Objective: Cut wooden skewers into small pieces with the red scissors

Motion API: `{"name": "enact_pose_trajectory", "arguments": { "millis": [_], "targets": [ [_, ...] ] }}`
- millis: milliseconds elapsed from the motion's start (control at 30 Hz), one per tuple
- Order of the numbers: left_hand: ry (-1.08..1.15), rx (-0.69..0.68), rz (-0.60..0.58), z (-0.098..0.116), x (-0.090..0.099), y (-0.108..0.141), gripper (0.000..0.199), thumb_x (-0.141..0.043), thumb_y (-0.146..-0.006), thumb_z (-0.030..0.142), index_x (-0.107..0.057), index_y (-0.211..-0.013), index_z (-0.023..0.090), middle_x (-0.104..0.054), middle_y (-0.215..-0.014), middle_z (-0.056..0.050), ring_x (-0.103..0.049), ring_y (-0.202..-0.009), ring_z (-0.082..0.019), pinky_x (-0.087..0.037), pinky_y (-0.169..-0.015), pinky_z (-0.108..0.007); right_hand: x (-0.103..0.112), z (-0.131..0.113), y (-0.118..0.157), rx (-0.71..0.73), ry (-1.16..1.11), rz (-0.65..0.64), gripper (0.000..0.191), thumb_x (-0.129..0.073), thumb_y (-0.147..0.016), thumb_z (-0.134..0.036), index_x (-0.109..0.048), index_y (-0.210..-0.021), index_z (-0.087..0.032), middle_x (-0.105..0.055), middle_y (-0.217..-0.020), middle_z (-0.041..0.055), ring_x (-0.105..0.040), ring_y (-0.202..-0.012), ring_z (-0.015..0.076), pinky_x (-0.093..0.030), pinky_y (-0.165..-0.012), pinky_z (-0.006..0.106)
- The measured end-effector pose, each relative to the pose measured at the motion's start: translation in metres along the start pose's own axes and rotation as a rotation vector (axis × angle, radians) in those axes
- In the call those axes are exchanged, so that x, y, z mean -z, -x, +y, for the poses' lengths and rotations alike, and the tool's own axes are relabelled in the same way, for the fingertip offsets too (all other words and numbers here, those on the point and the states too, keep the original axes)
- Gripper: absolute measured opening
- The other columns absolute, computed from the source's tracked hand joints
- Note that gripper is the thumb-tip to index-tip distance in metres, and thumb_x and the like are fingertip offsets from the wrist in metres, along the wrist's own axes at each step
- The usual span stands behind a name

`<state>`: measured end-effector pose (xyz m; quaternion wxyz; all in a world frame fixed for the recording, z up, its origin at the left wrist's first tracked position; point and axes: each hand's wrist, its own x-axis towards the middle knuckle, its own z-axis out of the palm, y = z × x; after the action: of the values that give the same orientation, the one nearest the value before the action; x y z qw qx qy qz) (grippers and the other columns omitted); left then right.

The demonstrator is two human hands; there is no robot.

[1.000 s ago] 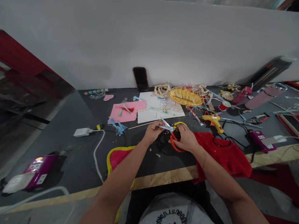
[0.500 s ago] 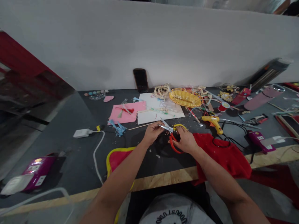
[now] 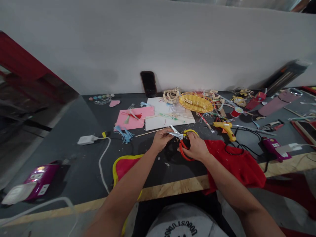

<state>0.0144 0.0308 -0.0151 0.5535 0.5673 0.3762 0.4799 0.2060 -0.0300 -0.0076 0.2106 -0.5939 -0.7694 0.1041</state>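
My right hand (image 3: 196, 146) is closed around the handles of a pair of scissors (image 3: 181, 136), one handle yellow and the other red. The scissors' blades are spread apart and point left, toward my left hand (image 3: 161, 140). Fingers of my left hand are pinched together right by the blade tips; whatever lies between them is too small or hidden to make out. Small pale scraps (image 3: 167, 164) lie on the dark table (image 3: 153, 177) below my hands. A red cloth (image 3: 234, 164) lies under my right forearm.
Behind my hands are a white board (image 3: 158, 125), a pink sheet (image 3: 134, 122), blue tassels (image 3: 124, 134) and a yellow basket (image 3: 196, 102). A yellow glue gun (image 3: 225, 129) with a black cord lies to the right, near a pink bottle (image 3: 280, 102). A phone (image 3: 148, 84) leans on the wall.
The scissors' blades appear slightly further apart at the handles. Both hands stay in nearly the same place, and the view has shifted only slightly.
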Motion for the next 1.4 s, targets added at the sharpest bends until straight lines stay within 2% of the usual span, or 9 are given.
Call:
{"name": "enact_pose_trajectory", "arguments": {
  "millis": [300, 567, 767, 900, 1133, 1400],
  "targets": [
    [-0.006, 0.037, 0.007, 0.007, -0.002, 0.001, 0.023, -0.075, -0.066, 0.037, -0.067, -0.070, 0.016, -0.067, -0.073, -0.002, -0.060, -0.069, -0.015, -0.048, -0.069, -0.027, -0.002, 0.006, -0.002, 0.021, -0.030, -0.016, 0.076, -0.063, -0.072, -0.068, -0.048, -0.122, -0.013, -0.060, -0.116, 0.0181, -0.056, -0.115, 0.0328, -0.049, -0.095, 0.047],
    [-0.008, 0.053, -0.001, 0.002, -0.002, 0.000, 0.023, -0.076, -0.064, 0.037, -0.067, -0.070, 0.016, -0.067, -0.072, -0.001, -0.059, -0.066, -0.014, -0.049, -0.066, -0.025, -0.001, 0.006, -0.002, 0.000, -0.002, -0.039, 0.076, -0.065, -0.072, -0.065, -0.050, -0.122, -0.010, -0.059, -0.119, 0.0205, -0.056, -0.114, 0.0334, -0.048, -0.096, 0.048],
    [-0.015, 0.055, -0.001, 0.005, -0.002, 0.001, 0.021, -0.075, -0.065, 0.035, -0.067, -0.070, 0.016, -0.067, -0.072, -0.001, -0.059, -0.066, -0.014, -0.048, -0.066, -0.026, -0.002, 0.006, -0.003, 0.013, 0.002, -0.038, 0.075, -0.066, -0.073, -0.062, -0.050, -0.122, -0.009, -0.060, -0.119, 0.0196, -0.056, -0.115, 0.0328, -0.048, -0.098, 0.045],
    [-0.024, 0.056, -0.004, 0.008, -0.002, 0.001, 0.018, -0.075, -0.065, 0.033, -0.067, -0.069, 0.017, -0.066, -0.071, -0.001, -0.058, -0.067, -0.014, -0.047, -0.068, -0.026, -0.002, 0.004, -0.002, -0.020, -0.003, -0.055, 0.075, -0.067, -0.072, -0.062, -0.049, -0.123, -0.011, -0.061, -0.117, 0.0176, -0.058, -0.111, 0.0321, -0.049, -0.094, 0.045],
    [0.002, 0.058, 0.016, 0.004, -0.002, 0.000, 0.026, -0.077, -0.064, 0.040, -0.068, -0.069, 0.016, -0.063, -0.071, -0.001, -0.056, -0.069, -0.014, -0.045, -0.068, -0.026, 0.003, -0.002, 0.000, -0.032, 0.005, -0.061, 0.066, -0.065, -0.076, -0.060, -0.052, -0.120, -0.012, -0.064, -0.106, 0.0159, -0.063, -0.098, 0.0302, -0.052, -0.083, 0.042],
    [0.042, 0.068, 0.057, 0.001, -0.003, 0.000, 0.031, -0.080, -0.060, 0.041, -0.068, -0.073, 0.016, -0.065, -0.073, -0.001, -0.056, -0.068, -0.013, -0.045, -0.065, -0.025, 0.005, -0.005, 0.000, -0.067, -0.026, -0.043, 0.066, -0.065, -0.075, -0.062, -0.053, -0.118, -0.013, -0.065, -0.103, 0.0141, -0.064, -0.096, 0.0291, -0.052, -0.081, 0.040]
  ]
}}
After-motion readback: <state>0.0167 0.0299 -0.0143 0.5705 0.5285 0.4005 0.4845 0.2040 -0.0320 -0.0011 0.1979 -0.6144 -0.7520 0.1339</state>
